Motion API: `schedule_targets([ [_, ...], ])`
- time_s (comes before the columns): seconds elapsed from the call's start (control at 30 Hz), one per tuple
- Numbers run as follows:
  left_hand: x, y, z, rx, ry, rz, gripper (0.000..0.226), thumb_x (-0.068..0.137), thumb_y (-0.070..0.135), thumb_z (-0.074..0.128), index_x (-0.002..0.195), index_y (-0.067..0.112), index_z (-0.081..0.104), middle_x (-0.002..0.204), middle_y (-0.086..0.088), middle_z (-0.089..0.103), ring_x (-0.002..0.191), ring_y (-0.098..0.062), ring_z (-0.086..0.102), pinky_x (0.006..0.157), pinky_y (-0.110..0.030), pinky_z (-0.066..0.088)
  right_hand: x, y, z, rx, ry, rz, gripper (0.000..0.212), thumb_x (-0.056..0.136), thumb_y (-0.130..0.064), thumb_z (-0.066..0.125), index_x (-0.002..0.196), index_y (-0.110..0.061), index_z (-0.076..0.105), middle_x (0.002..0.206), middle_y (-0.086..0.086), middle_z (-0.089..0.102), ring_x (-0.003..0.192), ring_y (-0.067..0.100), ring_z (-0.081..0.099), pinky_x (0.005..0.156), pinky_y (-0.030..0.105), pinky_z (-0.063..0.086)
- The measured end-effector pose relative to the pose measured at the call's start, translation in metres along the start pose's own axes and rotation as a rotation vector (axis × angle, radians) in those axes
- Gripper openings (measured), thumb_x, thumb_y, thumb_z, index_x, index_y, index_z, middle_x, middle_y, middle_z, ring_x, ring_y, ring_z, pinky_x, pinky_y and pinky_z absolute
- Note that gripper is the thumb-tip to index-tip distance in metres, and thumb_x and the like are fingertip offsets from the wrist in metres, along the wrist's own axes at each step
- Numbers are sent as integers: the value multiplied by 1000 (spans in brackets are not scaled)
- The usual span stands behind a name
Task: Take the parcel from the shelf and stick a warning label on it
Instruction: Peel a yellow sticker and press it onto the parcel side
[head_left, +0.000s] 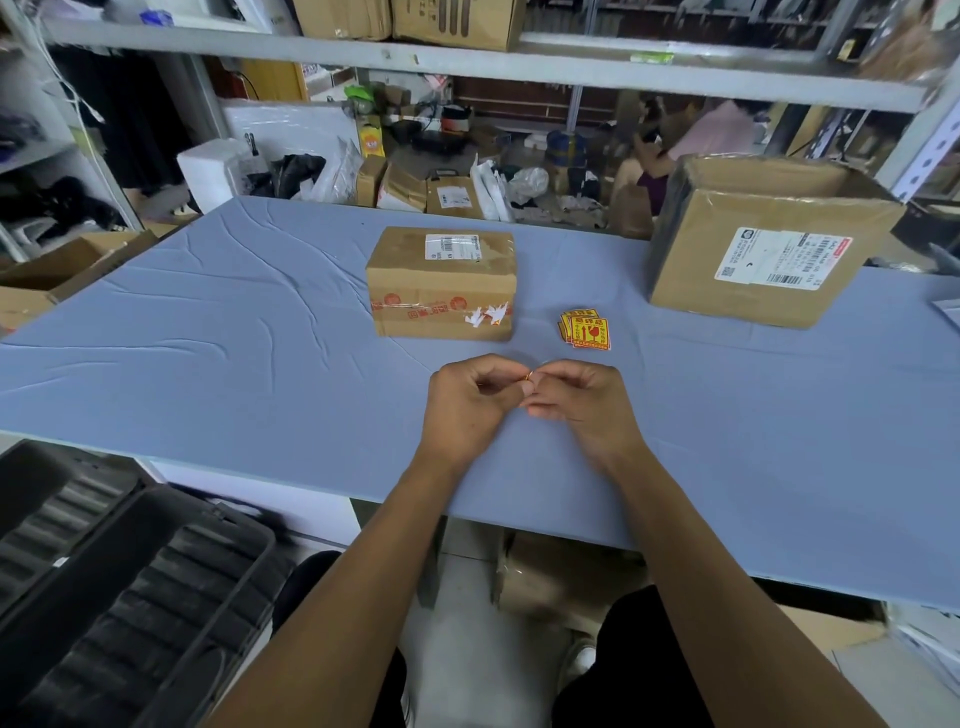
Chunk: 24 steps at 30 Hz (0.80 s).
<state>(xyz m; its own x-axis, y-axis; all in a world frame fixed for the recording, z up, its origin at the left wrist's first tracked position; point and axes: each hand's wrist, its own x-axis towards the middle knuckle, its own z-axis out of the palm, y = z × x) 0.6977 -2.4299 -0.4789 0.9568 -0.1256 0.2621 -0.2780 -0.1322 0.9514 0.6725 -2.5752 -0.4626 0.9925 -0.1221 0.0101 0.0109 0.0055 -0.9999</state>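
Observation:
A small brown cardboard parcel (441, 283) with a white shipping slip and red-printed tape lies on the blue table (208, 338), in the middle. To its right lies a small stack of yellow-and-red warning labels (584, 328). Nearer to me, my left hand (470, 402) and my right hand (576, 402) meet fingertip to fingertip above the table. Between them they pinch one warning label (529, 375), seen edge-on as a thin orange sliver. Both hands are well short of the parcel.
A bigger cardboard box (769, 239) with a barcode label stands at the table's back right. A grey shelf beam (467, 62) with cartons runs overhead. A black ribbed case (130, 597) sits low on my left, and open cartons (62, 270) are beyond the left edge.

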Motion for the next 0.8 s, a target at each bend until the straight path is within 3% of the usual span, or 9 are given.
schedule_targets([
  [0.2,1,1,-1,-8,-2,-22,9,81,1,77,89,6,77,84,-7,78,78,-10,74,79,-20,58,1,4,1,-84,10,-39,16,90,1,62,81,-7,72,66,-4,74,65,7,72,67,17,58],
  [0.37,-1,3,-2,4,10,-37,8,82,8,78,88,3,77,82,-8,78,74,-8,72,76,-17,57,-1,8,3,-171,-9,-114,12,90,-4,64,82,-8,73,72,7,73,67,10,71,68,19,58],
  [0.57,1,0,-2,109,54,-50,6,83,13,76,82,7,77,71,-1,74,62,0,65,67,-12,52,0,12,5,-263,-32,-153,13,91,0,60,89,-2,73,74,6,72,65,3,70,68,17,57],
  [0.8,1,0,-4,101,26,-31,7,85,11,74,79,11,77,68,3,73,60,2,65,68,-15,53,1,14,7,-322,-7,-160,17,89,-1,61,82,-10,73,71,6,73,69,17,71,74,29,60],
])
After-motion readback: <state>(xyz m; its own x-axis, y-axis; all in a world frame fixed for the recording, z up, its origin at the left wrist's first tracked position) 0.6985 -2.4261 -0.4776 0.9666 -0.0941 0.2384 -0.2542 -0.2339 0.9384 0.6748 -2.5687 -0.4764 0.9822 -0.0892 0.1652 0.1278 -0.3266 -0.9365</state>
